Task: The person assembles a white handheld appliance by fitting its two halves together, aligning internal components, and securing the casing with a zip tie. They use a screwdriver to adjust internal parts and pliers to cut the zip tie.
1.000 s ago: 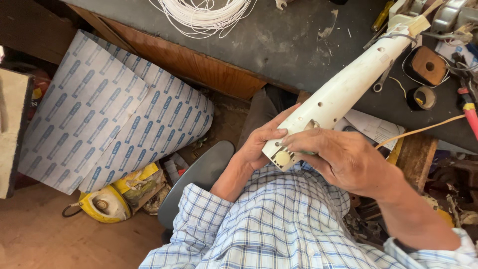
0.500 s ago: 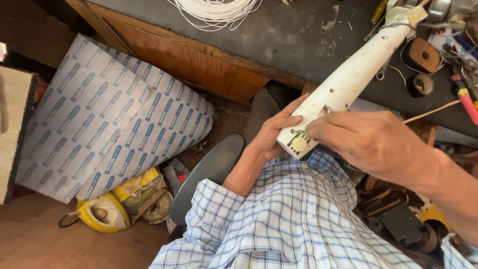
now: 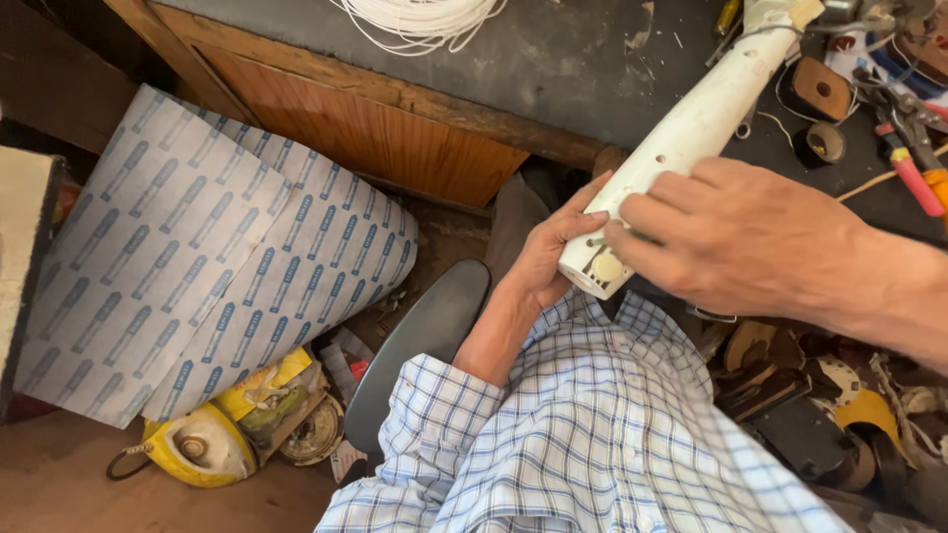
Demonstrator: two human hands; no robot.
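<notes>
I hold a long white plastic housing [image 3: 691, 128] with small holes along its side. It slants from the dark workbench top [image 3: 553, 69] down toward my chest. My left hand [image 3: 553, 257] cups its near end from below and the left, thumb along the side. My right hand [image 3: 750, 237] lies over the top of the housing, its fingertips pinching at the near end beside a round cream cap [image 3: 606, 266]. The far end of the housing rests among tools on the bench.
A coil of white wire [image 3: 415, 20] lies on the bench, with red-handled pliers [image 3: 913, 178] and a brown tape roll [image 3: 815, 89] at the right. A rolled printed sheet [image 3: 217, 257] and a yellow device [image 3: 197, 444] sit on the floor at left. A black seat [image 3: 415, 345] is below my left arm.
My right hand has slid along the housing toward its near end and now covers it from above. My left hand keeps its hold underneath, and the view has shifted slightly.
</notes>
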